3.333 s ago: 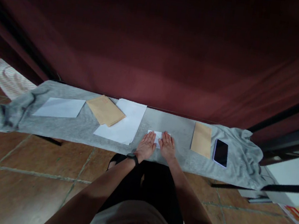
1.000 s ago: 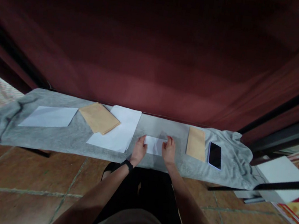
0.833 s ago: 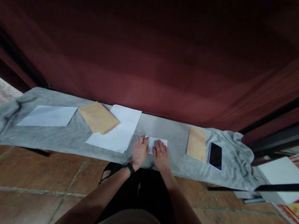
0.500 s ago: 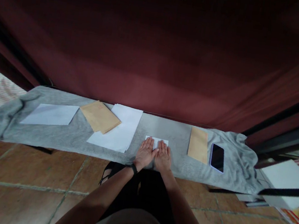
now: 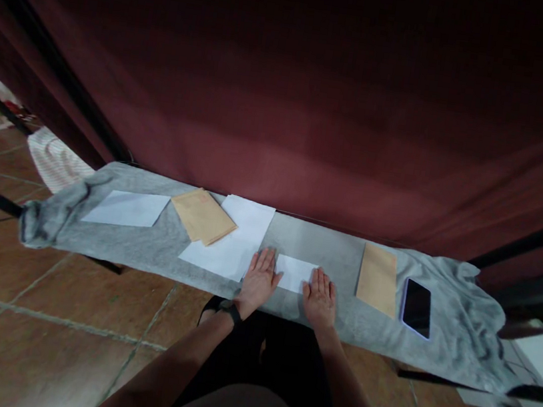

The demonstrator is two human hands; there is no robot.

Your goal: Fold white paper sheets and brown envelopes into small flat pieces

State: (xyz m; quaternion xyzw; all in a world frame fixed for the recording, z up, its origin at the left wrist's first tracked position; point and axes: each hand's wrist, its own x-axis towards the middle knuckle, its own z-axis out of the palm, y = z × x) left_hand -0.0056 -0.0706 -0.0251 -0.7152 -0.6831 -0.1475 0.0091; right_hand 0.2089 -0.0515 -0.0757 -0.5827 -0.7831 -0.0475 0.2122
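A small white piece of paper [image 5: 294,273], apparently folded, lies flat on the grey cloth in front of me. My left hand [image 5: 259,281] rests palm down at its left end, fingers stretched out and thumb on or beside the edge. At the right end my right hand [image 5: 320,299] lies flat too, its fingers straight and touching the paper's edge. Larger white sheets [image 5: 246,230] sit just left of my left hand. Overlapping them are brown envelopes [image 5: 203,215]. Another brown envelope [image 5: 379,279] lies to the right of my right hand.
The grey cloth [image 5: 139,245] covers a long narrow surface. A white sheet [image 5: 126,209] lies at its left, and a phone [image 5: 417,308] with a purple edge at its right. A dark red curtain [image 5: 281,131] hangs behind. Brown floor tiles [image 5: 55,335] show below.
My hands have slid apart from the middle of the small paper to its two ends, uncovering it. The camera view has shifted left.
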